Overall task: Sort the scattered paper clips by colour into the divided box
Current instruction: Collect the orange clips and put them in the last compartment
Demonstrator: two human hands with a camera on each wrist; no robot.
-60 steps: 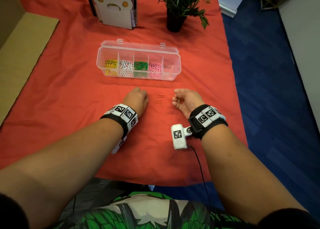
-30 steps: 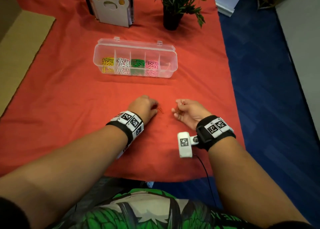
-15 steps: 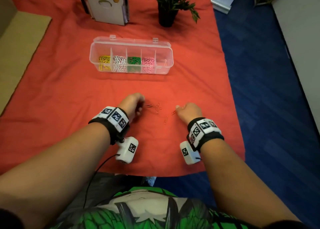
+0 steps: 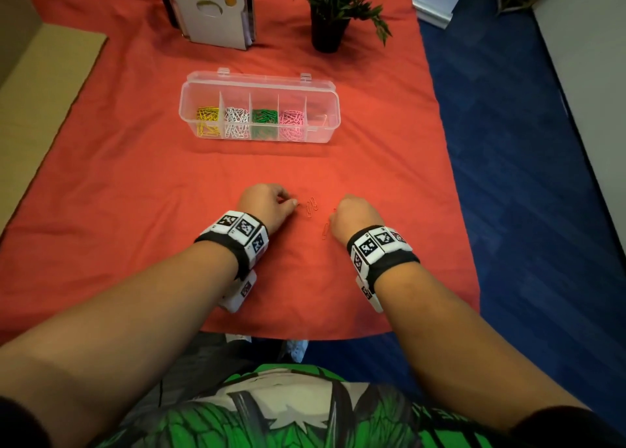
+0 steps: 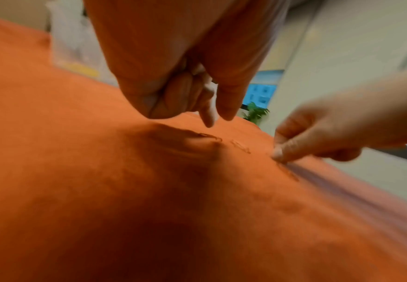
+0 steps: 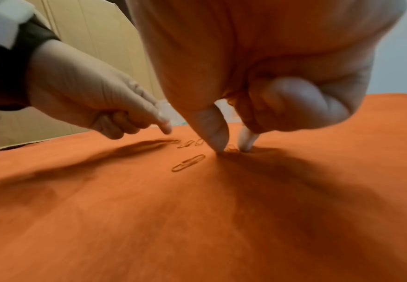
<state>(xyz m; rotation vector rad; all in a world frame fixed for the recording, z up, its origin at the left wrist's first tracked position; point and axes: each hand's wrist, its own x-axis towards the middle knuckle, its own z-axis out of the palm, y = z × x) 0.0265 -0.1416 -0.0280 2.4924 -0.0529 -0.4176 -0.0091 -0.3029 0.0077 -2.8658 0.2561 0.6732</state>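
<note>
I've got both hands low on the counter (image 4: 135, 193), near its front edge, w/ the last few orange-red paper clips between them. My left hand (image 4: 267, 203) has three fingers curled into the palm and the index finger (image 6: 165, 127) pointing down beside the thumb; its tip is just above the cloth, right next to the nearest loose clip (image 6: 172, 141), not gripping it as far as I can see. Two more clips (image 4: 311, 207) lie side by side just right of that fingertip. My right hand (image 4: 355, 215) is knuckles-up; in the right wrist view thumb (image 6: 215, 133) and index are planted on the cloth either side of a small clip (image 6: 231, 148), pinching at it, other fingers clenched. Whether anything is tucked in that palm I can't tell. One clip (image 6: 189, 162) lies flat just in front of the thumb, untouched. The clear divided box (image 4: 259, 81) sits well beyond the hands, lid open: yellow, white, green, pink clips in four compartments from the left, and the rightmost one (image 4: 321, 120) looks almost bare.
</note>
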